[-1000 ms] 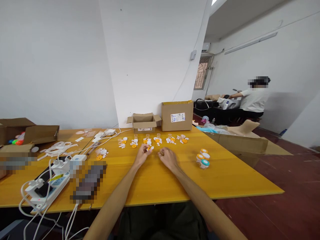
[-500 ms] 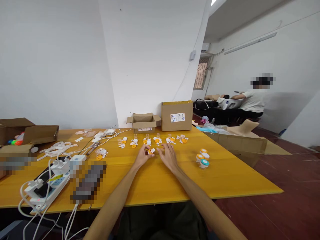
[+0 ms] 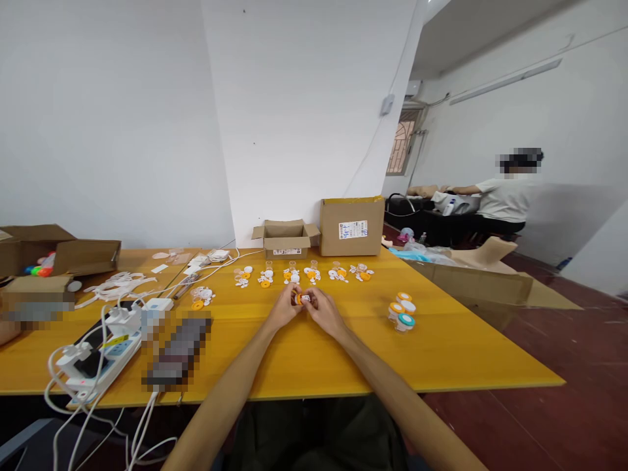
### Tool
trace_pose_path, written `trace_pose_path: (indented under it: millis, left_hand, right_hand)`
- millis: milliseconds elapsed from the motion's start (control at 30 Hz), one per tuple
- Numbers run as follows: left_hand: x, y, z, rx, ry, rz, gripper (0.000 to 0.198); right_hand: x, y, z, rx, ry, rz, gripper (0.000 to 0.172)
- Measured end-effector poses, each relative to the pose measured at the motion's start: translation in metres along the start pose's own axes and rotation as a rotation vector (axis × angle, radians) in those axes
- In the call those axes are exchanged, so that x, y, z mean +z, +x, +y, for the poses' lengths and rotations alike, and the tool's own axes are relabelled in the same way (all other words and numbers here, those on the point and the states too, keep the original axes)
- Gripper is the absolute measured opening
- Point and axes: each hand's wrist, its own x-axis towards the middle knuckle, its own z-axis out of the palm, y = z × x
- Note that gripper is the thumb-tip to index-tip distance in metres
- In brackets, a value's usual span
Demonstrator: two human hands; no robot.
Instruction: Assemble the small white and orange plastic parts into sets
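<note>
My left hand point(image 3: 282, 310) is closed around a small round orange part point(image 3: 297, 299) over the middle of the table. Against it sits a white piece with dark dots point(image 3: 305, 299), pinched by the fingers of my right hand point(image 3: 324, 311). Both hands meet at these parts, and the fingers partly hide them. Just beyond lies a row of small clusters: orange rings point(image 3: 265, 284), white dotted pieces point(image 3: 242, 283) and clear plastic cups point(image 3: 314, 265). To the right stand several clear jars with orange, white and teal lids point(image 3: 405, 320).
An open small carton point(image 3: 285, 247) and a taller carton point(image 3: 352, 227) stand at the back. At left are a power strip point(image 3: 112, 353) with cables, a blurred dark device point(image 3: 179, 350) and an open box point(image 3: 88, 256). Another person point(image 3: 510, 199) sits far right.
My right hand, apart with fingers spread before, has come in to the left and closed on the parts in my left hand. The view has shifted slightly.
</note>
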Motion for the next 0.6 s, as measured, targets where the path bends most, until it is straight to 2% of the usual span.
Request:
trace_pose_path:
  millis: [233,367,600]
  left_hand:
    - [-0.0005,-0.003,0.0029,0.106,0.118,-0.02,0.02]
    - [-0.0004,-0.0034,0.0003,0.109,0.14,-0.012,0.023]
    - [-0.0017,-0.0033,-0.0066,0.115,0.2,0.009,0.023]
  right_hand:
    - [0.003,0.0017,0.0021,0.047,0.086,0.009,0.013]
    - [0.0045,0.0029,0.0044,0.083,0.157,0.018,0.013]
    - [0.0056,0.0028,0.0059,0.063,0.202,0.022,0.008]
